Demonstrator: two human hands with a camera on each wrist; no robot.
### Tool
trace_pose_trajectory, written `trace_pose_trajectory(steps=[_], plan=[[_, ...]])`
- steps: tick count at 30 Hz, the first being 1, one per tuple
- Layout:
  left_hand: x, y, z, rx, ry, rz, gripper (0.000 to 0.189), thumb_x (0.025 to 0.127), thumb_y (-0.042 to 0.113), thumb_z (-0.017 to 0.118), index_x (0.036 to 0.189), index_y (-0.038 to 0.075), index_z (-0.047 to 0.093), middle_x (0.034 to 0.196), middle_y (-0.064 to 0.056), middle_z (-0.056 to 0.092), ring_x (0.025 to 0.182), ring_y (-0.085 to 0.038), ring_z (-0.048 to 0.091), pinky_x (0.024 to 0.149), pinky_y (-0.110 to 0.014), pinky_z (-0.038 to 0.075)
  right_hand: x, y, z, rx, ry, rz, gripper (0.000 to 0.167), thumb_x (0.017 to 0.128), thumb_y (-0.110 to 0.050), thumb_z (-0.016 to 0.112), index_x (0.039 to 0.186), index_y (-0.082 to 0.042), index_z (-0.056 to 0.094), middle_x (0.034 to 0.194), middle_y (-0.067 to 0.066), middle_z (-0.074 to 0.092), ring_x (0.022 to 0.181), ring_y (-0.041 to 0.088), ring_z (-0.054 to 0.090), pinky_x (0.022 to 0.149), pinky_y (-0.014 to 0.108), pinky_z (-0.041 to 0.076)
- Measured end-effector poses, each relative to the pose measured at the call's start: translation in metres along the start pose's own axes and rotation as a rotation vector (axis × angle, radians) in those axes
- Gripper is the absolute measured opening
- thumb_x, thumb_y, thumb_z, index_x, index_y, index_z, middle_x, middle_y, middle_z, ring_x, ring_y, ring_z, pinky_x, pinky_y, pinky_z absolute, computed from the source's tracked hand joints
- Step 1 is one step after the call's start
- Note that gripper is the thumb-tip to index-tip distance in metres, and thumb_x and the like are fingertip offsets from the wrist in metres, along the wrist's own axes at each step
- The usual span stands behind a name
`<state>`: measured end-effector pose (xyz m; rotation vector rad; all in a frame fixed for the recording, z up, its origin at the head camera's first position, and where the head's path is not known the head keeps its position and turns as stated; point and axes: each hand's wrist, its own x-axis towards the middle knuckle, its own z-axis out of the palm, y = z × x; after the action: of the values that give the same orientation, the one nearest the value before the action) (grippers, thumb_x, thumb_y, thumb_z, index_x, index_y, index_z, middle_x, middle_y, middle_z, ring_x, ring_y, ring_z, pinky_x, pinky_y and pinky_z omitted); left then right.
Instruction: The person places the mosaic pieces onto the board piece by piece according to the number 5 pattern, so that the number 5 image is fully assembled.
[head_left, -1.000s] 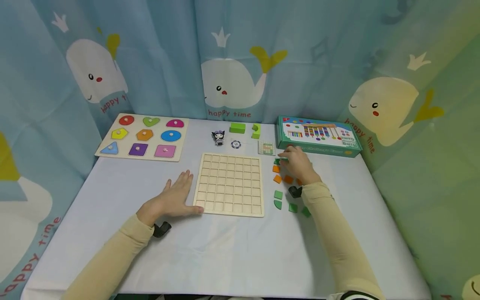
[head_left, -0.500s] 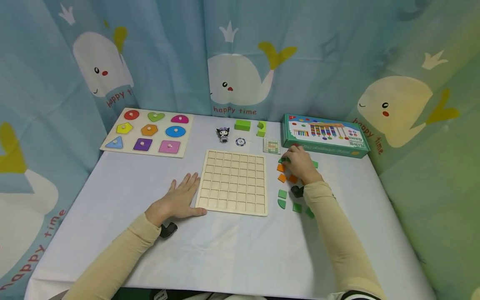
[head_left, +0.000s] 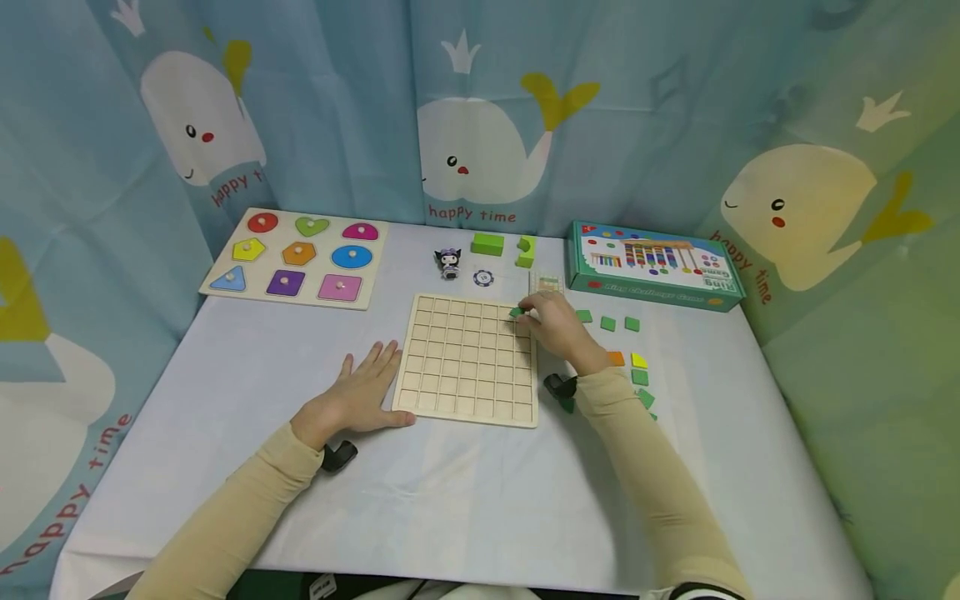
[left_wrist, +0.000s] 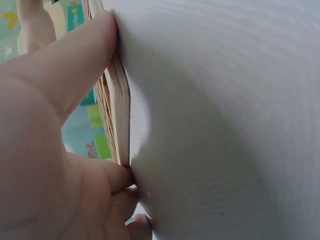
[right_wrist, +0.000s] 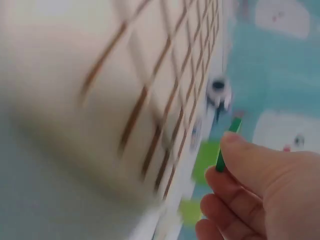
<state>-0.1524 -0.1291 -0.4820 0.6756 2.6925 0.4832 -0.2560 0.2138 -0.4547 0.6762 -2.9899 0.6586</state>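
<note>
Grid board [head_left: 465, 358]: flat on the white table [head_left: 450, 508], right there between the two hands, its rows of square cells facing up.
Right hand [head_left: 557, 323]: out over the board's far right corner, and the thumb had a small green tile [head_left: 517, 312] pinched against the fingers.
Tile's spot: up above the far right cells, edge-on and clear of the surface in the right wrist view; its full outline was too covered to call.
Left hand [head_left: 358, 402]: at the board's left side, fingers straight and spread, grasping nothing, the thumb touching the near left corner.
Loose tiles [head_left: 608, 323]: green ones, plus an orange and a yellow, lay right of the board, a few partly hidden by the right sleeve [head_left: 645, 450].
Pattern card [head_left: 546, 280]: just beyond the far right corner, partly covered by the hand.
Step in hand: placing, it seemed, with the tile over the grid but not yet seated.
Next move: it called for turning the tile flat, squaring it to one cell, then a gentle release while the board was kept steady.
</note>
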Motion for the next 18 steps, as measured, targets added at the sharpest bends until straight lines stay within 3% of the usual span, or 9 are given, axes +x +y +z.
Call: trace_pose_trajectory(steps=[8,18], plan=[[0.001,-0.003,0.003,0.018,0.000,-0.004,0.114,0.082,0.067,0.063,0.154,-0.004,0.011,0.161,-0.018,0.005,0.146,-0.036,0.000,0.107,-0.068,0.002,0.030,-0.039,0.032,0.011,-0.057,-0.112,0.021,0.092,-0.016,0.071,0.107,-0.002,0.072,0.103,0.009,0.069,0.097,0.026,0.058,0.084,0.037,0.048],[0.002,-0.002,0.002,0.023,-0.003,-0.014,0.114,0.082,0.068,0.063,0.154,-0.003,0.012,0.161,-0.018,0.005,0.146,-0.035,0.000,0.107,-0.068,0.003,0.051,-0.057,0.051,-0.022,-0.107,-0.114,0.023,0.093,-0.017,0.070,0.111,-0.003,0.072,0.103,0.007,0.066,0.097,0.023,0.056,0.084,0.034,0.047]])
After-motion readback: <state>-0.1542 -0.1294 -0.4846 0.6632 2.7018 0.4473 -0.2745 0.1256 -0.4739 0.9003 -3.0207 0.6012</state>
